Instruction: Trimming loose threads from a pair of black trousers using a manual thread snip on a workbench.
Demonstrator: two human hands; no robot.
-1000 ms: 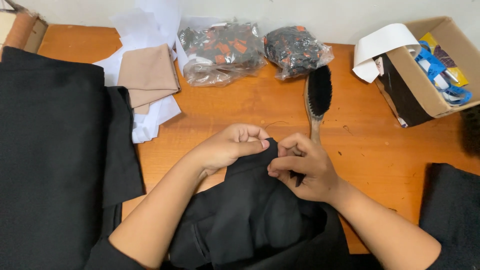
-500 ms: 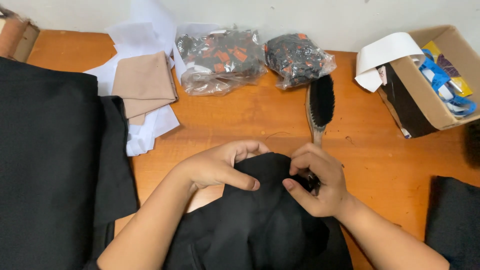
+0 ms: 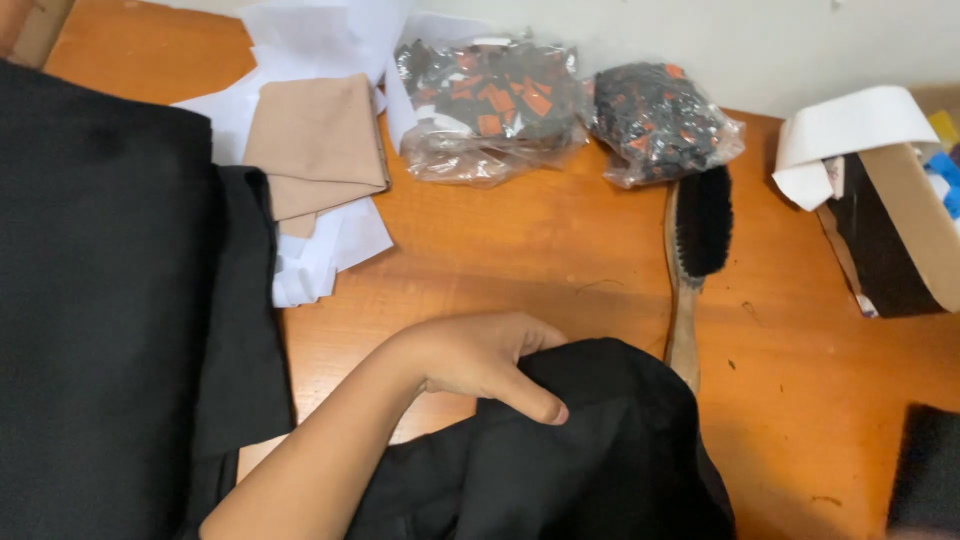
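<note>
One hand only shows on my feed: the left hand (image 3: pixel 480 360) comes in from the lower left, forearm bare, and lies on the upper edge of a bunched black garment (image 3: pixel 560 450). Its fingers are curled over the fold and the thumb presses down on the cloth, so I log it as closed on the fabric. The right hand is out of view; I cannot tell its state.

The black garment sits at the bottom centre of the orange wooden table (image 3: pixel 500 250), nearest the camera, heaped rather than flat, with its right side running off the lower edge of the view.

Beside it on the right, touching or just beside the cloth, I note a wooden-handled brush (image 3: pixel 695 250) with black bristles, lying lengthwise, bristle end away from me.

To the left, a large flat stack of black fabric (image 3: pixel 110 300) covers that end of the table. Behind it lies a folded tan cloth (image 3: pixel 315 145) on loose white paper sheets (image 3: pixel 320 250).

At the far edge, against the wall, I count two clear plastic bags of small black and orange pieces: a larger left bag (image 3: pixel 490 100) and a smaller right bag (image 3: pixel 660 120), just beside each other. The brush head nearly reaches the right bag.

At the right edge stands a tilted cardboard box (image 3: pixel 915 220) with a white curled strip (image 3: pixel 845 135) over its near corner. Another dark piece (image 3: pixel 925 470) shows at the lower right corner.
</note>
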